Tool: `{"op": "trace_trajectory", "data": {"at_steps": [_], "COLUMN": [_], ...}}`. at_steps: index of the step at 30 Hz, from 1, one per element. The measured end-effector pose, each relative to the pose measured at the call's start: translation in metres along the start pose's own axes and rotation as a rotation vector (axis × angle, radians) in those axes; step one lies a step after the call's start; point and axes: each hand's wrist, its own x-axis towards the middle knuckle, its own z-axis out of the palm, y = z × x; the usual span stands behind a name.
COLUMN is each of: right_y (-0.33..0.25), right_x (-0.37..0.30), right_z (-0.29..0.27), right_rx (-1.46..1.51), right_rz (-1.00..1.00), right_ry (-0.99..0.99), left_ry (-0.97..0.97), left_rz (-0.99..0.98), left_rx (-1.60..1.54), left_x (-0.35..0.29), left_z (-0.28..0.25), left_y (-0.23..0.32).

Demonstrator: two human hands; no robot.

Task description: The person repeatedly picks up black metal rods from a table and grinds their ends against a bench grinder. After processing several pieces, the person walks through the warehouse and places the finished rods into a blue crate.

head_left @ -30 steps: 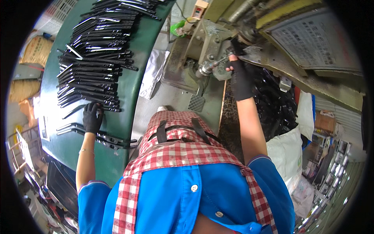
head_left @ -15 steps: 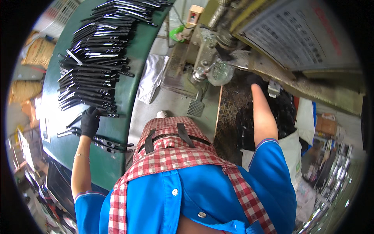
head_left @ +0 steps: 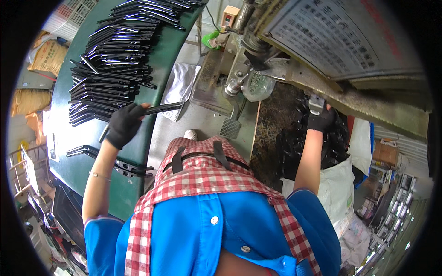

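My left hand [head_left: 123, 125], in a black glove with a bare fingertip showing, is closed round a bent black metal bar [head_left: 165, 108]. One end of the bar points right, past the green table's edge. Its other end shows at lower left of the hand. Below this hand, a few similar bars [head_left: 129, 169] lie on the green table [head_left: 117, 202]. My right hand [head_left: 321, 120], gloved alike, is over a heap of black parts [head_left: 299, 152], close to a small metal block [head_left: 316, 105]. Its fingers look curled; whatever they hold is hidden.
Rows of black bars [head_left: 110, 69] cover the table's far part. A machine with a signboard [head_left: 327, 37] overhangs the right bench [head_left: 271, 138]. Its foot pedal [head_left: 230, 127] is in the middle. A clear plastic cup [head_left: 259, 86] hangs there. A white sack [head_left: 336, 188] stands at right.
My left hand has lifted a bar off the table and moved right and slightly up with it. My right hand has come back from under the machine into sight.
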Motion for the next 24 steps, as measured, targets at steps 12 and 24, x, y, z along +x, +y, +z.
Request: {"op": "trace_trajectory", "data": {"at_steps": [12,24], "right_y": [-0.089,-0.052], "right_x": [-0.148,-0.158], "right_z": [0.212,0.260], "right_rx": [0.826,0.737], "right_rz": [0.193,0.253], "right_ry": [-0.345,-0.145], "left_ry": [-0.214,-0.152], "left_rz": [0.311,0.350], "left_rx": [-0.298,0.000], "left_x": [0.118,0.111], "left_z": [0.013,0.005], "left_y": [0.107,0.097]}}
